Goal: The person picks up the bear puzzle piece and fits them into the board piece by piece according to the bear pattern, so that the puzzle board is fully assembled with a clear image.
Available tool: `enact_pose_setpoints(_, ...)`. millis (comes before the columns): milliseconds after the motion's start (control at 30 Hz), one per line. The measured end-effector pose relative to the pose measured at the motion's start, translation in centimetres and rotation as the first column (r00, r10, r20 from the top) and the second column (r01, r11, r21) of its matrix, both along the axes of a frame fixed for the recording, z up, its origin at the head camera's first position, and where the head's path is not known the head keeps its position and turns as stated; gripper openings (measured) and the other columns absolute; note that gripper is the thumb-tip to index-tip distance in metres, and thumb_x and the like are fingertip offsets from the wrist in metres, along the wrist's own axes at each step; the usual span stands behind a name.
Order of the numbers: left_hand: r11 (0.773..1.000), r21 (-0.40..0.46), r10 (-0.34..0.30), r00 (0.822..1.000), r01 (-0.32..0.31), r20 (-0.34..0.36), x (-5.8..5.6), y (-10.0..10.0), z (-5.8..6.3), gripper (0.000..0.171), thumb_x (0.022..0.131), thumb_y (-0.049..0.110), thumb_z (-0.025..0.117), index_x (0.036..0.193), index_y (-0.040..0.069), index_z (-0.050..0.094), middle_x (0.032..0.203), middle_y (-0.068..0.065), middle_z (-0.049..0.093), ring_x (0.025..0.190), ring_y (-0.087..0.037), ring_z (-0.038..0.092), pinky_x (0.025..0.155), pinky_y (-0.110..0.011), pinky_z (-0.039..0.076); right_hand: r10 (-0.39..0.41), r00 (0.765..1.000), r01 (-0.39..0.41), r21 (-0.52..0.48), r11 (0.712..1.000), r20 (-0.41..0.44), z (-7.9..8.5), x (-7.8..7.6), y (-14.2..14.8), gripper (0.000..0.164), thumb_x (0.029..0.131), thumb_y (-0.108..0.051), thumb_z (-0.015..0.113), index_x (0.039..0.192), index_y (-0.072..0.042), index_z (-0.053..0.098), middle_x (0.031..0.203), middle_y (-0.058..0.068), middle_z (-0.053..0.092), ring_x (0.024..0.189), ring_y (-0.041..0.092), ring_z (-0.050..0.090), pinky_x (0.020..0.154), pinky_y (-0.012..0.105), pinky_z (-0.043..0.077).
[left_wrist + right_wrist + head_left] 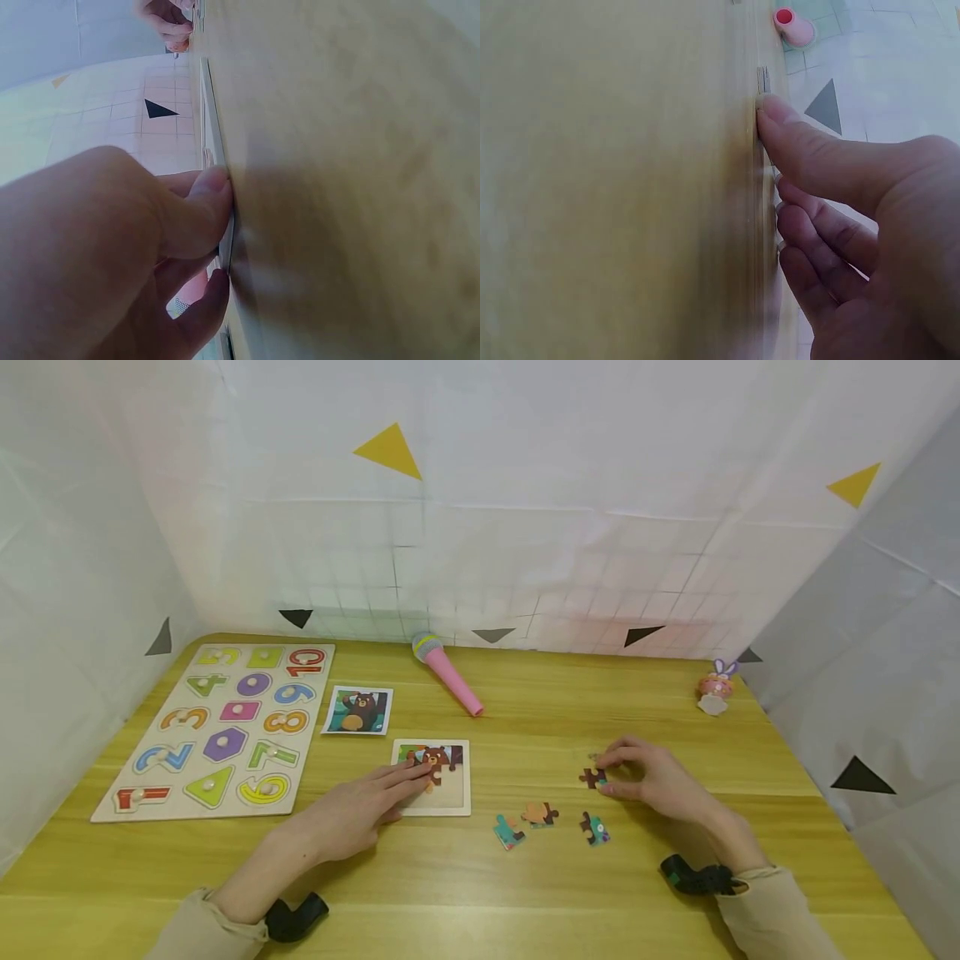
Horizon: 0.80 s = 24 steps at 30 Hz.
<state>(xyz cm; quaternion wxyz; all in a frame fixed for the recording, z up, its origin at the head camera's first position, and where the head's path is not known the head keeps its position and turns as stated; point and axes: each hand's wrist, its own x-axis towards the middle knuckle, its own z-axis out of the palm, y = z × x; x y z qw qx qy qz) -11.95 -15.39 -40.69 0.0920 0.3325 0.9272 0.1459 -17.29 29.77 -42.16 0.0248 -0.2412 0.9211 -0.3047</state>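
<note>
My left hand (367, 806) rests on the left side of a small puzzle board (463, 793), its fingers stretched over the bear picture. In the left wrist view, the thumb (206, 199) presses the board's edge. The board's upper part carries fitted pieces; bare wood shows at lower right. My right hand (652, 777) pinches a dark brown puzzle piece (590, 778) low over the table, thumb at its near side and fingertips at its far side. Nearer me lie a teal piece (507, 833), an orange-and-brown piece (538, 814) and a brown, teal and purple piece (596, 829).
A bear picture card (382, 702) lies behind the puzzle board. A number-and-shape peg board (281, 760) takes up the left side. A pink toy microphone (453, 681) lies at the back, and a small bunny-eared toy (716, 687) stands at the far right.
</note>
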Motion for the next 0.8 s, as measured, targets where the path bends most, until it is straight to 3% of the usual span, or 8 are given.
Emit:
enact_pose_setpoints(600,0.999,-0.043,-0.012,0.999,0.01,-0.036,0.24,0.41,0.11,0.058,0.1,0.005,0.052,0.155,0.021,0.041,0.163,0.001,0.032,0.148,-0.031,0.032,0.107,-0.051,0.045,0.016,1.0,-0.015,0.025,1.0,-0.021,0.05,0.06,-0.08,0.023,0.086,-0.023,0.079,0.108,-0.019,0.072,0.109,-0.007,0.062,0.102,0.014,0.06,0.09,0.034,0.053)
enact_pose_setpoints(800,0.999,-0.052,-0.018,0.999,0.016,-0.04,0.27,0.33,-0.05,0.068,0.093,-0.002,0.057,0.155,0.02,0.04,0.164,0.001,0.029,0.148,-0.029,0.031,0.111,-0.049,0.043,0.048,0.997,-0.047,0.009,0.999,-0.062,-0.01,0.04,-0.33,0.021,0.089,-0.021,0.077,0.108,-0.016,0.071,0.108,-0.005,0.065,0.101,0.015,0.062,0.089,0.036,0.053)
